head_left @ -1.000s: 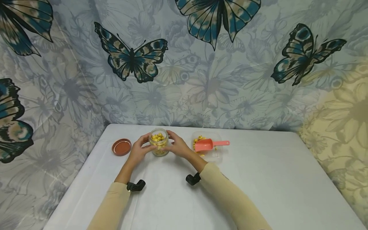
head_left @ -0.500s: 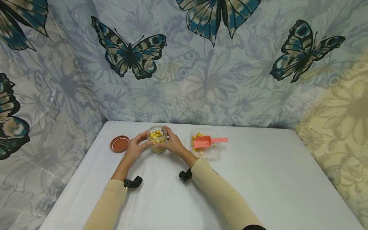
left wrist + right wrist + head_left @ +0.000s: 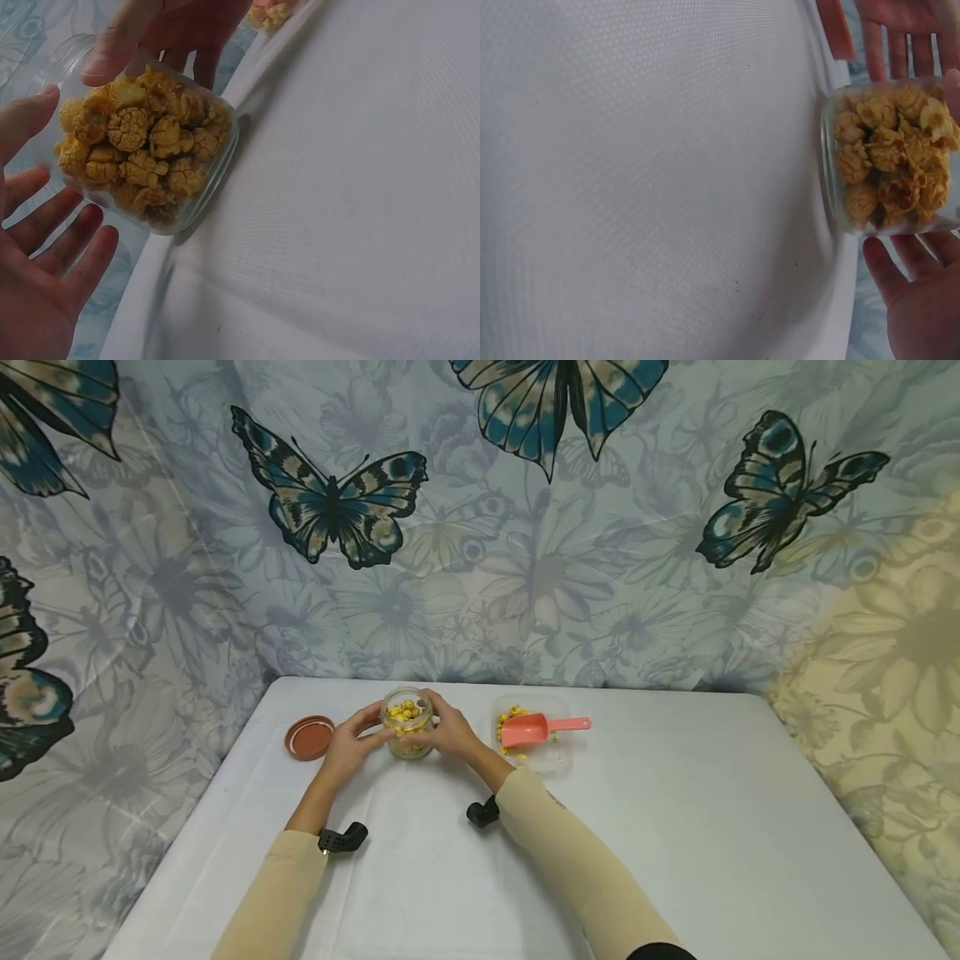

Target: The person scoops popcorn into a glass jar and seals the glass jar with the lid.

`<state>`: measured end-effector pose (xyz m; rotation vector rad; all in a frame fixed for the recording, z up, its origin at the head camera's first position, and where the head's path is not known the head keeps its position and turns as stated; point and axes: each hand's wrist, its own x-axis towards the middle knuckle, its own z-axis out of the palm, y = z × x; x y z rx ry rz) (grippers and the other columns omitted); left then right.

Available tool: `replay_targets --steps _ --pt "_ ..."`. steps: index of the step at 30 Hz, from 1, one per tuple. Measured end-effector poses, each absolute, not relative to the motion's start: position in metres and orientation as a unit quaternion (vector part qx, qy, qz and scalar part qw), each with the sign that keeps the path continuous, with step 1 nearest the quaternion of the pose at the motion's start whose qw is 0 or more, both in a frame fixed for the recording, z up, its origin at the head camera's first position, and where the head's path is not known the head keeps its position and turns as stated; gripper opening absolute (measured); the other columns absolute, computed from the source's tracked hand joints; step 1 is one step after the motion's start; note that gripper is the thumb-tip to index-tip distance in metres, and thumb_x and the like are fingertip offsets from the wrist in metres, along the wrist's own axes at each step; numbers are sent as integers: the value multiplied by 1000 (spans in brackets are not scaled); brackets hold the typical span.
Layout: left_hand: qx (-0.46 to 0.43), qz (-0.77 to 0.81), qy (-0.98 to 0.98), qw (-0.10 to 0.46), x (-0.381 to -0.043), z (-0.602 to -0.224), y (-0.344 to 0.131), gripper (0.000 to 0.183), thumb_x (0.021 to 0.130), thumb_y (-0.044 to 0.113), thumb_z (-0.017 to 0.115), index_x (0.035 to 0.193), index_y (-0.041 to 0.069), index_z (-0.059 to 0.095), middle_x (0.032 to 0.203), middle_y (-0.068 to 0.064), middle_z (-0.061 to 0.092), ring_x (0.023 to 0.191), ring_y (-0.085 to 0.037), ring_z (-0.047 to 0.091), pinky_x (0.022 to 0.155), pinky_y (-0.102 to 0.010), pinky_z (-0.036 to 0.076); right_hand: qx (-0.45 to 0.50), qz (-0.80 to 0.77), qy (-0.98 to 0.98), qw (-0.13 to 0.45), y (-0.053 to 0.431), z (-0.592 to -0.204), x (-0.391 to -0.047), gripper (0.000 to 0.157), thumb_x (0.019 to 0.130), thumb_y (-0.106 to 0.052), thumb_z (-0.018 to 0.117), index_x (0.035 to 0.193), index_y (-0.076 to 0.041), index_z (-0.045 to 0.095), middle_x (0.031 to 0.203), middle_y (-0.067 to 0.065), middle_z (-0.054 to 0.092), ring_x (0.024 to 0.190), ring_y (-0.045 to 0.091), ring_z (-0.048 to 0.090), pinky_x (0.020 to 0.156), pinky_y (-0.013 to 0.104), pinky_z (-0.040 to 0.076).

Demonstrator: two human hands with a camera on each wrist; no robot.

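Note:
A clear glass jar (image 3: 407,745) filled with caramel popcorn (image 3: 135,150) stands upright and lidless at the back of the table, between both hands. My left hand (image 3: 349,752) holds its left side, with the thumb towards the front and the fingers spread around the glass. On the opposite side my right hand (image 3: 454,737) holds the jar, its thumb across the front and fingers reaching behind. In the right wrist view the popcorn shows through the jar wall, and the base rests on the white cloth (image 3: 667,187).
Left of the jar lies a reddish-brown lid (image 3: 309,738), inner side up. To the right, a clear plastic container (image 3: 553,767) holds some popcorn, with a pink scoop (image 3: 527,731) lying across it. A butterfly-patterned cloth (image 3: 510,610) hangs behind the table.
The head view has shifted slightly, moving everything a little left and up in the picture. Both hands stay at the jar, with the right forearm drawn slightly leftward.

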<state>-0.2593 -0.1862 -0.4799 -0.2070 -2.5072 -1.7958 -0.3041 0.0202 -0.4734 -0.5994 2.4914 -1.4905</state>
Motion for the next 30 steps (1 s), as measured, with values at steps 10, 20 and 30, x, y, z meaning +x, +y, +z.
replay_targets --steps 10,20,30 --pt "-55 -561 -825 39 -260 -471 -199 60 92 18 68 142 -2 44 147 -23 44 136 -39 41 113 -54 35 -204 -501 838 75 17 -477 -306 86 76 -32 84 148 -23 38 144 8 53 133 26 50 105 44 48" --pt "-11 -352 -936 31 -260 -468 -224 77 88 29 72 149 3 35 153 -26 29 131 -43 40 108 -58 38 -199 -502 837 81 19 -478 -304 84 77 -32 84 147 -23 38 145 9 53 135 28 49 107 46 46" --pt "13 -301 -953 39 -261 -471 -251 85 85 35 74 149 -1 31 151 -31 26 139 -52 22 106 -66 33 -189 -506 837 87 18 -476 -302 86 77 -30 84 148 -24 37 145 9 52 136 28 48 108 45 45"
